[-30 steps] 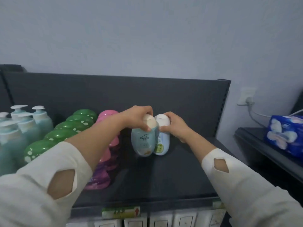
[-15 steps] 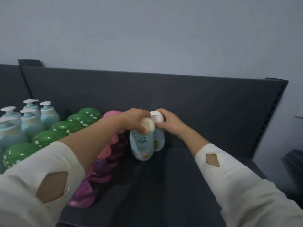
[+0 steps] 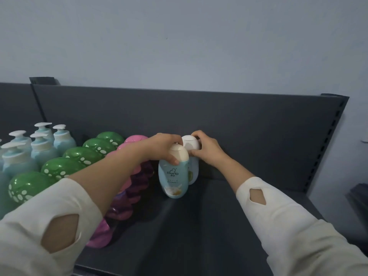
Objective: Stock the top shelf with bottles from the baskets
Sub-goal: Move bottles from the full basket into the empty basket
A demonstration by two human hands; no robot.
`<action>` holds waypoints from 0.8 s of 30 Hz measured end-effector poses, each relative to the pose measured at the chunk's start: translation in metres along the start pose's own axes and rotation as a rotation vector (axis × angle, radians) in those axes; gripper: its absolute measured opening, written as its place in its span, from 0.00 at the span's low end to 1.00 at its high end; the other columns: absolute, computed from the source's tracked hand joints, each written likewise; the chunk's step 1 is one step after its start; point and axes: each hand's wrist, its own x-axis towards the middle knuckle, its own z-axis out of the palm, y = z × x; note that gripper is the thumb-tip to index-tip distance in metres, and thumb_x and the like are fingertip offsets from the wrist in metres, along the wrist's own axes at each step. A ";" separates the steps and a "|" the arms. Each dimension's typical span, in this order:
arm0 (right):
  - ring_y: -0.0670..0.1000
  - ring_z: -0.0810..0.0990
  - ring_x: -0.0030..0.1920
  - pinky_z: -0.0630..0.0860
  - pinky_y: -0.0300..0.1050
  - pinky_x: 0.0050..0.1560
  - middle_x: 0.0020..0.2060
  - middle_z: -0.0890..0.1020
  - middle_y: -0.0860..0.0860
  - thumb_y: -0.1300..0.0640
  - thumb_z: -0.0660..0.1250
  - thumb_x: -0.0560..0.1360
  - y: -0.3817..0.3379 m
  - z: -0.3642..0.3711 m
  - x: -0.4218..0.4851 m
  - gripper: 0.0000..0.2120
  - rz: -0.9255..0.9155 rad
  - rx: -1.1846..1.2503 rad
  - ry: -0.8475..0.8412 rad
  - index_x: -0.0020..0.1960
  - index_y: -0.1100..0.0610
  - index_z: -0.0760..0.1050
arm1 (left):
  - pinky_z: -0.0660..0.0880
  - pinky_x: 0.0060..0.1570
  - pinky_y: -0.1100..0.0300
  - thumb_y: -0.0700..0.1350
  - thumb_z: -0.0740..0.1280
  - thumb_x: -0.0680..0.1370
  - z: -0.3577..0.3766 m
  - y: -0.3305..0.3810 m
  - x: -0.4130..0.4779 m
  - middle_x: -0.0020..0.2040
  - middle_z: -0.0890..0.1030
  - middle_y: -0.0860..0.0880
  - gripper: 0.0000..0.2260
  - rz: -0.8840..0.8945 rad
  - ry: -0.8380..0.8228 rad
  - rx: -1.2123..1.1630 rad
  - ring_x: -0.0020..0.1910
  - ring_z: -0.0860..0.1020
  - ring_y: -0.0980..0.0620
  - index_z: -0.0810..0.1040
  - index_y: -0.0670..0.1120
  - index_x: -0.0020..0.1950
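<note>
- Head view: a pale, smooth painted wall (image 3: 179, 40) fills the far upper half, plain and matte.
- Below it a dark grey metal back panel (image 3: 239, 120) runs left to right, with a slotted upright post (image 3: 326, 140) at its right end.
- The shelf (image 3: 199, 226) is a flat, dark grey matte surface, bare across its near right part.
- Cream sleeves (image 3: 288, 232) with diamond-shaped cut-outs cover both forearms, soft fabric.
- Glossy green domed bottles (image 3: 59, 170) with white dots stand in a row from near left to far, with shiny pink and purple lobed bottles (image 3: 131, 186) just right of them.
- Pale blue pump bottles (image 3: 39, 148) with white flat heads crowd the far left.
- The blue bottle (image 3: 174, 178), egg-shaped smooth plastic with a cream cap, stands upright mid-shelf; the left hand (image 3: 161, 145) grips its cap from above, fingers curled over.
- The white bottle (image 3: 192, 156), touching it just behind and right, stands near the back panel; the right hand (image 3: 207, 149) is closed round its rounded white cap.
</note>
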 end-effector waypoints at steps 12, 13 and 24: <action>0.57 0.76 0.55 0.76 0.53 0.54 0.56 0.77 0.53 0.46 0.69 0.72 -0.017 0.003 -0.005 0.25 0.064 -0.343 0.010 0.66 0.52 0.69 | 0.69 0.48 0.62 0.43 0.73 0.72 -0.001 -0.007 -0.009 0.52 0.75 0.51 0.22 0.019 0.008 -0.102 0.51 0.73 0.53 0.71 0.48 0.63; 0.57 0.76 0.56 0.76 0.53 0.54 0.57 0.78 0.54 0.46 0.69 0.72 -0.016 0.003 -0.006 0.25 0.073 -0.334 0.007 0.66 0.51 0.68 | 0.68 0.48 0.62 0.43 0.73 0.72 -0.001 -0.007 -0.009 0.52 0.74 0.51 0.21 0.030 0.016 -0.100 0.50 0.73 0.53 0.71 0.47 0.63; 0.54 0.79 0.50 0.80 0.57 0.48 0.47 0.78 0.51 0.45 0.62 0.78 -0.018 -0.001 -0.021 0.20 0.146 -0.220 0.065 0.67 0.52 0.69 | 0.73 0.51 0.58 0.45 0.72 0.72 0.006 -0.008 0.000 0.55 0.75 0.49 0.24 0.075 0.020 -0.117 0.53 0.74 0.50 0.69 0.50 0.66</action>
